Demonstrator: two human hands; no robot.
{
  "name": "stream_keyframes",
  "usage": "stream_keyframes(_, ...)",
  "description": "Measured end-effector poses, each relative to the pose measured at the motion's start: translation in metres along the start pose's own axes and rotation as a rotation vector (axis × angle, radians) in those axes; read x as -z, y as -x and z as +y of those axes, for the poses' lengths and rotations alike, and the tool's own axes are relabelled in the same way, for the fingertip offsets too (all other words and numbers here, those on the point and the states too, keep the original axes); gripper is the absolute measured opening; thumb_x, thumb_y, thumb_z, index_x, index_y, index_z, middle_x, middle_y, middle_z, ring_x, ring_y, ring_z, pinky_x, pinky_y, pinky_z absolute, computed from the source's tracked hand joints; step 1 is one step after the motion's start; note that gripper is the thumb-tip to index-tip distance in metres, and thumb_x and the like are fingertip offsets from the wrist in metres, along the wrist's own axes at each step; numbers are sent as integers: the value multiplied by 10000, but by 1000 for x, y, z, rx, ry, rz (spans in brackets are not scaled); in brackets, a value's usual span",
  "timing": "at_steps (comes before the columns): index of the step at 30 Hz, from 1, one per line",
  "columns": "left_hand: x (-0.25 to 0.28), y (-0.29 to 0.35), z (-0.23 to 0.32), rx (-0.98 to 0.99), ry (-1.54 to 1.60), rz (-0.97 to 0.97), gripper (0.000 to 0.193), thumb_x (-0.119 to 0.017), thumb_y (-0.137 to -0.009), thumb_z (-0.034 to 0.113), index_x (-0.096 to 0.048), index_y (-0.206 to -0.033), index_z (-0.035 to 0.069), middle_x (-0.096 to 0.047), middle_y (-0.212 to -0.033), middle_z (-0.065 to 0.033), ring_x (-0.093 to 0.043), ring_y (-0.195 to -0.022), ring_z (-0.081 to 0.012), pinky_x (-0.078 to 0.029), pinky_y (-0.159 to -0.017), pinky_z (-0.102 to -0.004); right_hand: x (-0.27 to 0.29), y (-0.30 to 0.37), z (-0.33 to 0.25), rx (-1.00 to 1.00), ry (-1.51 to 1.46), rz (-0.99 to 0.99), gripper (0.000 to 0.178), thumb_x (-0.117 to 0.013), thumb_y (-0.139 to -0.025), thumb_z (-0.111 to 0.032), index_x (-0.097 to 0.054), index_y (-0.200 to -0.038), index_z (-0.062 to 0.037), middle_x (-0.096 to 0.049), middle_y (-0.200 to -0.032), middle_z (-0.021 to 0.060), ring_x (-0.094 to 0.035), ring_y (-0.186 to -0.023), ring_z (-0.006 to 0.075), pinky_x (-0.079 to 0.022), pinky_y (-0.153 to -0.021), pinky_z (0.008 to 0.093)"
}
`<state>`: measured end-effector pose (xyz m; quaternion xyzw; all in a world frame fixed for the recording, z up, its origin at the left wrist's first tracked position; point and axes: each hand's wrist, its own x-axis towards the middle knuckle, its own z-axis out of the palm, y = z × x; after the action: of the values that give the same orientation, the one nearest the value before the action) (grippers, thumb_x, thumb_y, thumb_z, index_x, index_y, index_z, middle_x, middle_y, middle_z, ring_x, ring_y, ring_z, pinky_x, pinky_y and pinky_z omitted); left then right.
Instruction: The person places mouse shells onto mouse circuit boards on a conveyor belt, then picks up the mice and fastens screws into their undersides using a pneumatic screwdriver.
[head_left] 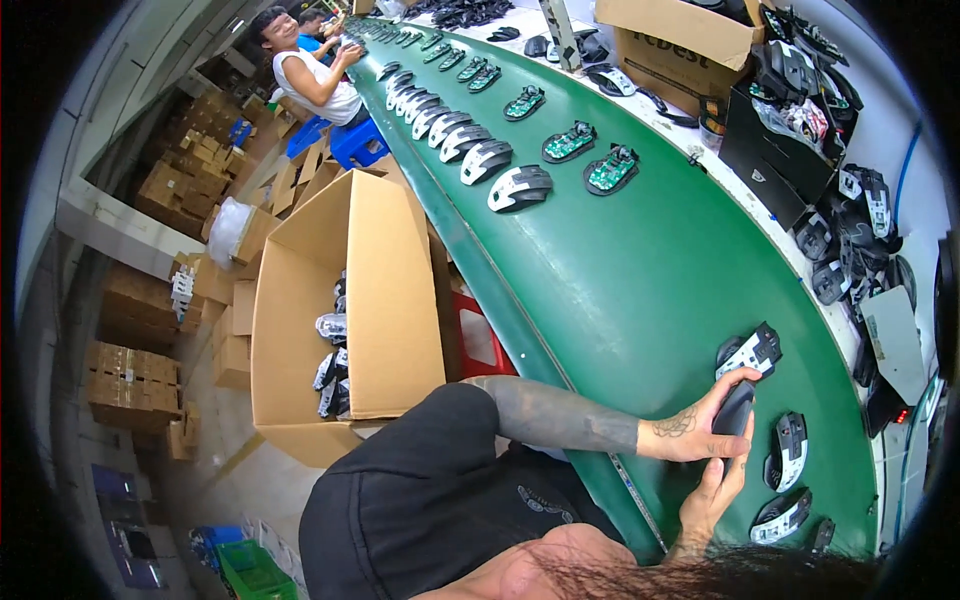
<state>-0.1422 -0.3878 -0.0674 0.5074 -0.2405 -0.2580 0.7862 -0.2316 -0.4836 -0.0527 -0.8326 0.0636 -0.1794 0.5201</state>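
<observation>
Both hands' grip, left hand (pixel 690 430) and right hand (pixel 712 497), clamps a black mouse shell (pixel 735 408) above bare green belt (pixel 640 290)

Fingers of the left hand (pixel 695 428) and right hand (pixel 716 492) covered much of the black mouse shell (pixel 735 408); the right forearm was lost behind hair at the lower edge, and the far mice (pixel 400 38) on the green conveyor belt (pixel 620 280) were too small to tell apart
</observation>
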Motion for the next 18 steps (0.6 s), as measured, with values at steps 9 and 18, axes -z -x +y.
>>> stream_keyframes(9,5,-1,8,-21,-175,-22,945,-731,-774,384,-143,-1455,97,-363,-1240,-114,-383,-1150,-218,-326,-1012,-351,-6,12,16,-250,-246,11,737,-387,-923,-529,-314,-1414,15,-539,-1020,65,-418,-695,93,-299,-538,233)
stream_keyframes(18,10,-7,10,-130,-286,-123,959,-676,-794,432,-106,-1454,35,-320,-1355,-217,-368,-1251,-321,-296,-1054,-403,-4,2,-1,-157,-208,39,906,-377,-857,-657,-291,-1409,55,-465,-1290,197,-508,-1112,259,-415,-904,348)
